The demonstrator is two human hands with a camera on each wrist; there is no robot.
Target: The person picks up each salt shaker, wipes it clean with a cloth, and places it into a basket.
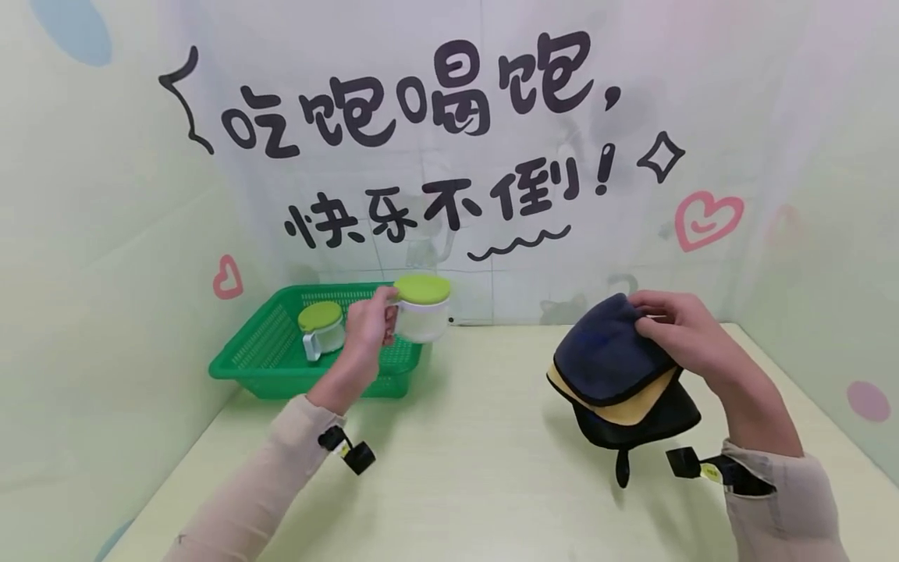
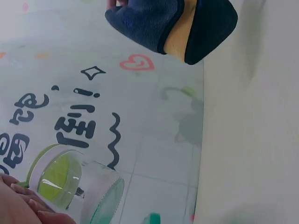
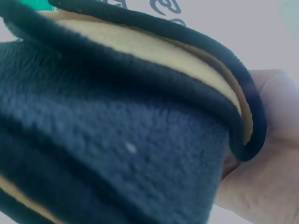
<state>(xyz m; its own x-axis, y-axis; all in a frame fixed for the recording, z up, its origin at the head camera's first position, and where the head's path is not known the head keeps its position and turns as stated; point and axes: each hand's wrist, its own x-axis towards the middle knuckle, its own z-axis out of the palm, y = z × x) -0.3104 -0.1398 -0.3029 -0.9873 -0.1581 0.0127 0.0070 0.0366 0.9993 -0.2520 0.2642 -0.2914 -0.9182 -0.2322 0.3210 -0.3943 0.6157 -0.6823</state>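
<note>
My left hand (image 1: pixel 367 324) grips a clear jar with a green lid (image 1: pixel 421 308) by its handle, in front of the right end of the green basket. The left wrist view shows the same jar (image 2: pixel 100 191) from its side, its body see-through. On the right, my right hand (image 1: pixel 677 328) pinches the top of a folded cloth (image 1: pixel 611 351), dark blue with a yellow underside and black edging. The cloth hangs over the table with a small black loop at its bottom. In the right wrist view the cloth (image 3: pixel 117 130) fills most of the picture and covers the fingertips.
A green basket (image 1: pixel 281 386) stands at the back left of the pale table (image 1: pixel 477 468). Inside it sits a second jar with a green lid (image 1: pixel 323 332), its handle toward me. A white printed curtain (image 1: pixel 379 179) closes off the back.
</note>
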